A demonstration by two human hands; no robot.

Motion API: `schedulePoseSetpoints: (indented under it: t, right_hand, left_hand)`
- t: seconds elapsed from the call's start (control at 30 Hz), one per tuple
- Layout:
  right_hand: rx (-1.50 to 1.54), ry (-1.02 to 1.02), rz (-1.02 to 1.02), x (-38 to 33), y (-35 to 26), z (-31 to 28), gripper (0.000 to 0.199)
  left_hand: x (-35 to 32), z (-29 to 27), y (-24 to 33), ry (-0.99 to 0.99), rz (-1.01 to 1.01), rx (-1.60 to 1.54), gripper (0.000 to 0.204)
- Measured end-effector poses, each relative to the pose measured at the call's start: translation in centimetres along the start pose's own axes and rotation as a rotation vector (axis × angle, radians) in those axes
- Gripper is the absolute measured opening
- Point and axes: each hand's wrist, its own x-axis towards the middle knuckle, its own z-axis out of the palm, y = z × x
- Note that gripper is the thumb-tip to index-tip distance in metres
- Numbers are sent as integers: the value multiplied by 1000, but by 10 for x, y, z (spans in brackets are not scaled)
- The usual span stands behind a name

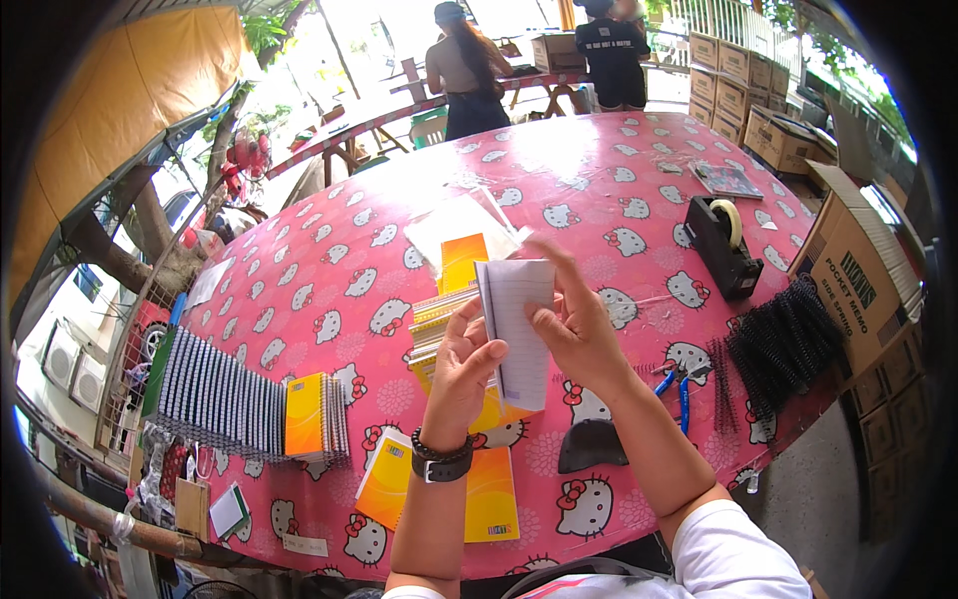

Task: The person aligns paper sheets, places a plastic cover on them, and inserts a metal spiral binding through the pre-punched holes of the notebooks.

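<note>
Spiral notebooks (230, 394) are lined up on the pink table (329, 240). The left hand (461, 364) is held half open by the left edge of a lined notepad (524, 349); whether contact is made cannot be told. The notepad is held above the table, pinched in the right hand (581, 339). Pliers (684, 401), then black coils (783, 337), are laid farther right.

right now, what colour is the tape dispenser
The tape dispenser is black; the head view shows it best.
</note>
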Motion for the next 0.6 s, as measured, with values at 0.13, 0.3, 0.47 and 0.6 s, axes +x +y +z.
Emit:
schedulePoseSetpoints:
  t: [0.13, 0.3, 0.47, 0.6]
  right_hand:
    - [-106, -130, 6, 4, 11, -12, 15]
    - [-182, -156, 89, 4, 6, -14, 27]
    - [-148, -159, 132, 5, 14, -16, 36]
    - [-133, -155, 168, 6, 17, -17, 37]
  left_hand:
    - [1, 4, -1, -3, 17, 114, 67]
    - [-1, 9, -2, 16, 35, 178, 68]
    - [-1, 12, -1, 28, 24, 206, 69]
    - [-1, 12, -2, 27, 38, 210, 68]
